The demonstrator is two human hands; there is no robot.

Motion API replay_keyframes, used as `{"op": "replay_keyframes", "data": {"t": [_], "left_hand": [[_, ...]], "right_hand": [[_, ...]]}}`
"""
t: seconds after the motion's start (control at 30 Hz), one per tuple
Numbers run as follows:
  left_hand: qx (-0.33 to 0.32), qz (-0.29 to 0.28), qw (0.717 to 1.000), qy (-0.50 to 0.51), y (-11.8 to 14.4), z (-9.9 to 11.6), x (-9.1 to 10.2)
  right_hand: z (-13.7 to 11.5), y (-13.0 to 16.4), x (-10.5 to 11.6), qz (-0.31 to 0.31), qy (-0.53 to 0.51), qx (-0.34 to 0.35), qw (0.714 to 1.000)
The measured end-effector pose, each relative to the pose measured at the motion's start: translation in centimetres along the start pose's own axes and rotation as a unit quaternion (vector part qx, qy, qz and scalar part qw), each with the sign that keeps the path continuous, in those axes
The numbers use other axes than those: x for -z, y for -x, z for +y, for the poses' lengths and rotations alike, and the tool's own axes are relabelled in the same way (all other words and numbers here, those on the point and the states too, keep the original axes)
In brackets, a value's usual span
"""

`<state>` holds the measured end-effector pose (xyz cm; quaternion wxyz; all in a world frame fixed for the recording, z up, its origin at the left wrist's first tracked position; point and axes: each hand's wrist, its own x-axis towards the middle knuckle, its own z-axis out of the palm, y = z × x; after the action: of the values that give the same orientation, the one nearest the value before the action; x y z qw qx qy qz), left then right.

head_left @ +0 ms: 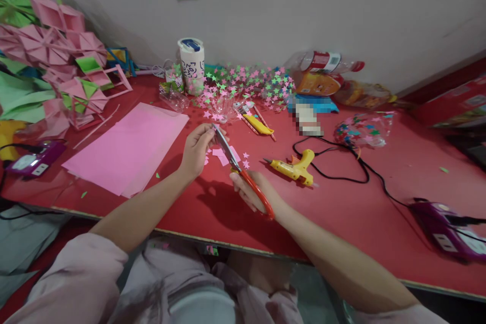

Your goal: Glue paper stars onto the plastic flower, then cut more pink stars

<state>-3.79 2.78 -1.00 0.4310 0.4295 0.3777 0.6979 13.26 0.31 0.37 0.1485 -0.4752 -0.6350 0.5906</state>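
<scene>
My right hand [253, 191] grips red-handled scissors [243, 174] above the red table [341, 212], blades pointing up and left. My left hand [196, 149] pinches a small piece of pink paper right at the blade tips; the piece is mostly hidden by my fingers. Small pink paper scraps and cut stars [228, 156] lie on the table just behind the scissors. A stack of pink paper sheets [129, 149] lies flat to the left of my left hand.
A yellow glue gun [296, 167] with a black cord lies right of the scissors. A yellow utility knife [258, 124], a white cup [192, 63], star-covered plastic bottles [243, 83], purple power strips [444, 223] and pink-green paper constructions [56, 61] ring the table.
</scene>
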Motion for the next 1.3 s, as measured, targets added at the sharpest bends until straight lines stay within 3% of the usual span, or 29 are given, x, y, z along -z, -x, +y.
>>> {"op": "replay_keyframes", "data": {"t": [0.27, 0.43, 0.53, 0.63, 0.8, 0.93, 1.13, 1.3], "left_hand": [[0.028, 0.034, 0.999, 0.011, 0.0, -0.2, -0.3], [0.097, 0.050, 0.992, 0.060, -0.3, 0.2, -0.2], [0.153, 0.010, 0.988, 0.031, -0.2, 0.4, -0.3], [0.204, -0.074, 0.975, -0.057, 0.3, 0.5, -0.7], [0.155, -0.253, 0.934, -0.198, 1.3, -0.3, -1.0], [0.108, -0.278, 0.918, -0.262, 1.5, -0.3, -1.0], [0.114, -0.304, 0.888, -0.325, 1.5, 0.6, -1.2], [0.103, -0.307, 0.886, -0.331, 1.6, 0.5, -1.2]], "right_hand": [[-0.3, 0.3, -0.1, 0.026, -0.017, 0.004, 1.000], [-0.3, 0.1, 0.2, 0.066, -0.023, 0.052, 0.996], [-0.5, -0.1, 0.7, 0.123, -0.009, 0.091, 0.988], [-0.5, -0.4, 1.1, 0.160, -0.010, 0.098, 0.982], [-0.2, -0.9, 1.4, 0.154, -0.005, 0.097, 0.983], [0.3, -1.2, 1.3, 0.142, -0.006, 0.108, 0.984], [0.8, -1.6, 1.3, 0.163, 0.004, 0.131, 0.978], [0.8, -1.6, 1.2, 0.175, -0.006, 0.136, 0.975]]}}
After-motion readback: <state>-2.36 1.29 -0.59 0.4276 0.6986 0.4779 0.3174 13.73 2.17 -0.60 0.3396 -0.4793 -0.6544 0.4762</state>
